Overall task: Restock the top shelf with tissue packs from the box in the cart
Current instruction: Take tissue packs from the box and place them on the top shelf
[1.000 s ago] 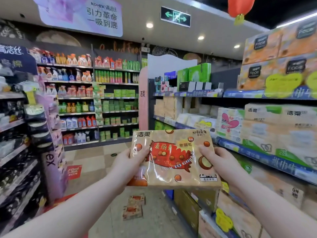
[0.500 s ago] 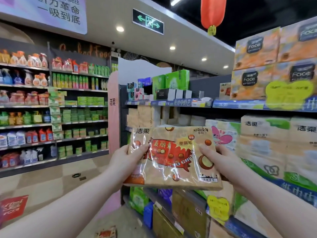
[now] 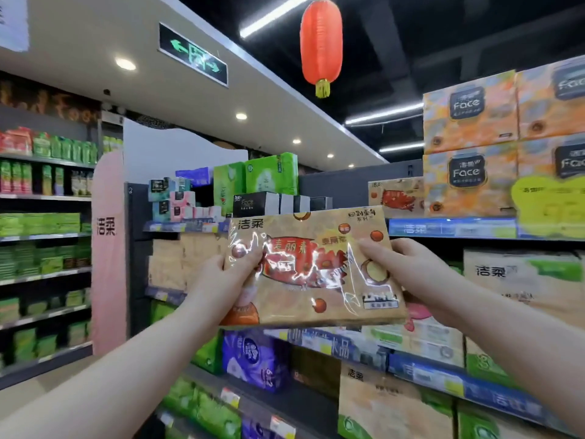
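The tan film-wrapped tissue pack is higher than before, just below the blue-edged top shelf at 1 o'clock. The left hand and right hand grip its sides; placement remains.

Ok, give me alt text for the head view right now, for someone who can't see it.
A left hand and a right hand hold a tan, plastic-wrapped tissue pack by its sides, up near a shop's top shelf. On that shelf a matching pack stands beside stacked orange Face boxes; a red lantern hangs above.
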